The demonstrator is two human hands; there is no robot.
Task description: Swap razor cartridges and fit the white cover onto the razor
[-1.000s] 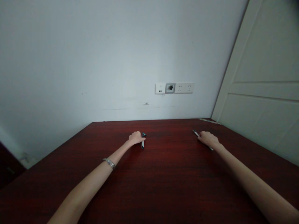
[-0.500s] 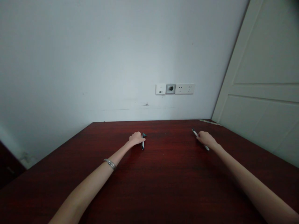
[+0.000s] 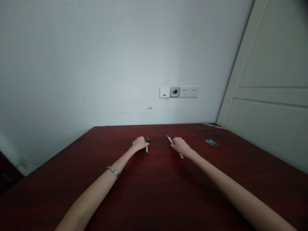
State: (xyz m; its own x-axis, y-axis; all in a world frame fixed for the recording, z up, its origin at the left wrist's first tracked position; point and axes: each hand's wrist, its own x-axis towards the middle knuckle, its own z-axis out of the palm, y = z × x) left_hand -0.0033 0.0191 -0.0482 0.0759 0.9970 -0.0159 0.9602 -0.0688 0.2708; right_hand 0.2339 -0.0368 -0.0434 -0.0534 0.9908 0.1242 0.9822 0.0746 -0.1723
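Two slim items in hand, held apart; packet not held

Progress: both items are already gripped, one in each hand, and neither is let go. They do not touch each other. A small clear packet [image 3: 211, 142] lies flat on the dark red table [image 3: 154, 195], right of the right hand [image 3: 182, 146] and well apart from it; neither hand is on it. Further progress cannot be judged from this view.

Left hand [image 3: 139, 143]: fingers closed on a razor-like item [image 3: 147, 149], black and white. The thumb lies against its handle just below the dark head, and the lower end projects toward the wearer. Whether that end touches the table cannot be told.

Right hand: fingers closed around the middle of a white stick [image 3: 169, 139] with a dark far tip. It slants, the far end leaning left; both ends project beyond the grip. Its clearance over the table cannot be told.
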